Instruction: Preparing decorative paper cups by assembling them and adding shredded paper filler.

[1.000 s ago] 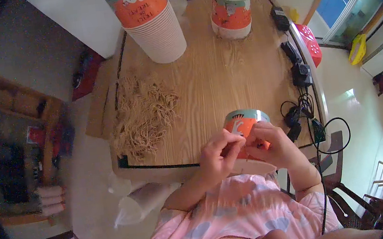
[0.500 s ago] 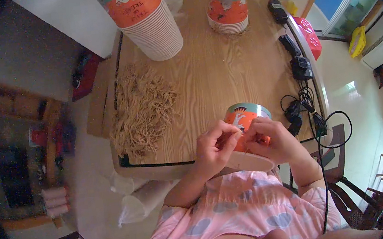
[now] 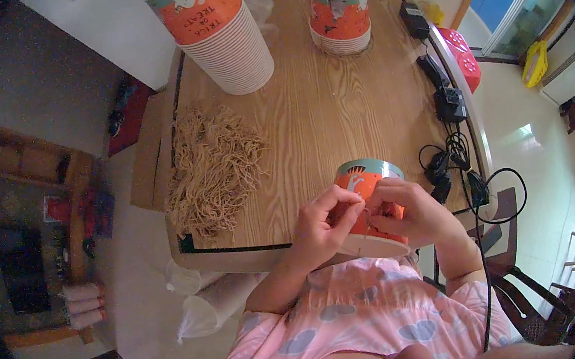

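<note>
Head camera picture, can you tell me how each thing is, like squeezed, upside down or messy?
Left hand: fingers pinched.
Right hand: fingers pinched, close to the left.
Near paper tub: green end away from the person, white rim toward them.
Brown strings: loose, tangled heap.
Tall tub stack: nested, upside down.
Short tub stack: nested, upside down.
Black cable: bundled.

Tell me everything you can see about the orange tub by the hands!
The orange tub looks like paper, with pale and dark pictures, a teal band at its far end and a white rim nearest the pink clothes. It's at the near edge of the table, seemingly tilted. The left hand and right hand partly hide it; where they touch is unclear.
</note>
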Action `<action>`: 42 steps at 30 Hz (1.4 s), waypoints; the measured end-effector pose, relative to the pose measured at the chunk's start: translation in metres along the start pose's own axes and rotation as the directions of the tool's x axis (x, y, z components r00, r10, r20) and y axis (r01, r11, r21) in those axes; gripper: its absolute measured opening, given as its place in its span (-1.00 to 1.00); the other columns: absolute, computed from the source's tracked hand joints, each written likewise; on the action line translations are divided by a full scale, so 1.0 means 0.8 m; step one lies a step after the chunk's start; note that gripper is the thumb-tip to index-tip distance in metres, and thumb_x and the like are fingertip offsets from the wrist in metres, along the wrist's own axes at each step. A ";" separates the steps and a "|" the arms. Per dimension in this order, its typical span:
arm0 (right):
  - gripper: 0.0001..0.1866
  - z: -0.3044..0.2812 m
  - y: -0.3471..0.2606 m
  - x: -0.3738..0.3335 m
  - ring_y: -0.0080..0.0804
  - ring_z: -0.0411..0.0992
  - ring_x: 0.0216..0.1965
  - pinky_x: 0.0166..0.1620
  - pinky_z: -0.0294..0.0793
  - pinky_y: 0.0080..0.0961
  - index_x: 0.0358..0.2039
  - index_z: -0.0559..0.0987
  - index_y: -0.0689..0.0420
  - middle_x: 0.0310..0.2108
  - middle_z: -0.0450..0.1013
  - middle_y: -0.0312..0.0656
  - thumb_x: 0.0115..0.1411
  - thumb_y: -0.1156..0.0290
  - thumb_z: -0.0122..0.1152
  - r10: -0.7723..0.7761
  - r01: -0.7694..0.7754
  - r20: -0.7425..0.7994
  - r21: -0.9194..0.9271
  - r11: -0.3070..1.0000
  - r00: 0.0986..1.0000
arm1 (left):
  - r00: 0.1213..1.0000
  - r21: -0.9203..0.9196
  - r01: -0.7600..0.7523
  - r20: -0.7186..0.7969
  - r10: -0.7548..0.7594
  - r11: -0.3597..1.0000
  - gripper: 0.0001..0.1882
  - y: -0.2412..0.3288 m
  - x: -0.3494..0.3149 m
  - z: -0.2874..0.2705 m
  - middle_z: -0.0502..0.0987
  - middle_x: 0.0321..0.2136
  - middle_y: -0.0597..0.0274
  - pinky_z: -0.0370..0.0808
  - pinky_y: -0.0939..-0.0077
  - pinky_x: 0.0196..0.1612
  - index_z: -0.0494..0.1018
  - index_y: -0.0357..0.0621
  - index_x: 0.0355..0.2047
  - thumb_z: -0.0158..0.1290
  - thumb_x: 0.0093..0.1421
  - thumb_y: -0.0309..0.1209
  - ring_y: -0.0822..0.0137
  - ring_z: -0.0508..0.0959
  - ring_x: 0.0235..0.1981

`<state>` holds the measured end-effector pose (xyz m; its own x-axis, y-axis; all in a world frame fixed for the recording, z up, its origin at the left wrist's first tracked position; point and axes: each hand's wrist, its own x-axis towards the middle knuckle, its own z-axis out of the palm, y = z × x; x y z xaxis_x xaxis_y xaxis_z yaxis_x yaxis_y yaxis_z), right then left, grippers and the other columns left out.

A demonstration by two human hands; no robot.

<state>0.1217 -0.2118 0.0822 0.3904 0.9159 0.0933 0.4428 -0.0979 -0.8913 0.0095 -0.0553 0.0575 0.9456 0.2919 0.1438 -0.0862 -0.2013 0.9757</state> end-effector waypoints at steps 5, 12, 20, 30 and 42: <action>-0.83 0.006 0.001 0.000 -0.19 0.38 -0.40 -0.34 0.36 -0.33 -0.48 0.49 0.18 -0.48 0.39 -0.16 -0.08 0.42 0.25 -0.044 0.045 0.020 -0.019 0.999 0.999 | 0.999 -0.029 0.044 -0.016 -0.045 0.999 -0.97 -0.003 -0.001 0.005 0.45 -0.51 0.35 0.36 0.69 -0.38 0.44 -0.18 -0.45 0.07 0.10 -0.51 0.58 0.42 -0.45; -0.82 0.005 -0.005 0.001 -0.15 0.37 -0.40 -0.33 0.34 -0.30 -0.47 0.48 0.17 -0.49 0.37 -0.16 -0.10 0.41 0.26 -0.063 0.063 0.001 -0.081 0.995 0.998 | 0.999 -0.060 0.029 -0.031 -0.031 0.998 -0.97 -0.001 0.000 0.007 0.44 -0.52 0.34 0.36 0.68 -0.39 0.43 -0.19 -0.45 0.06 0.10 -0.52 0.56 0.42 -0.46; -0.85 -0.013 -0.010 0.003 -0.09 0.38 -0.35 -0.28 0.37 -0.31 -0.44 0.47 0.20 -0.47 0.39 -0.11 -0.06 0.47 0.21 -0.028 0.034 0.074 -0.083 0.996 0.997 | 0.983 0.038 -0.094 -0.154 0.099 0.995 -0.98 0.008 0.000 0.004 0.43 -0.56 0.32 0.33 0.68 -0.46 0.43 -0.21 -0.45 0.05 0.09 -0.55 0.55 0.40 -0.53; -0.84 -0.002 -0.015 0.004 -0.46 0.44 -0.40 -0.33 0.42 -0.53 -0.37 0.51 0.24 -0.44 0.47 -0.15 0.03 0.45 0.20 0.122 -0.112 -0.071 0.132 0.985 0.990 | 0.980 -0.122 -0.048 -0.199 0.023 0.991 -0.97 0.004 0.013 0.006 0.38 -0.55 0.44 0.30 0.73 -0.43 0.40 -0.16 -0.44 0.01 0.14 -0.51 0.65 0.34 -0.51; -0.90 0.002 -0.013 0.013 -0.59 0.34 -0.51 -0.43 0.35 -0.62 -0.48 0.47 0.23 -0.56 0.40 -0.29 -0.04 0.55 0.20 0.226 -0.198 -0.147 0.183 0.963 0.963 | 0.971 0.002 -0.075 -0.226 0.073 0.997 -0.95 0.003 0.016 0.003 0.39 -0.59 0.41 0.31 0.70 -0.47 0.42 -0.18 -0.48 0.05 0.11 -0.50 0.61 0.35 -0.55</action>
<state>0.1195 -0.2008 0.0920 0.5951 0.8024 -0.0462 0.2013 -0.2044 -0.9580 0.0225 -0.0541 0.0614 0.8412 0.4803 0.2484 -0.1562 -0.2241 0.9620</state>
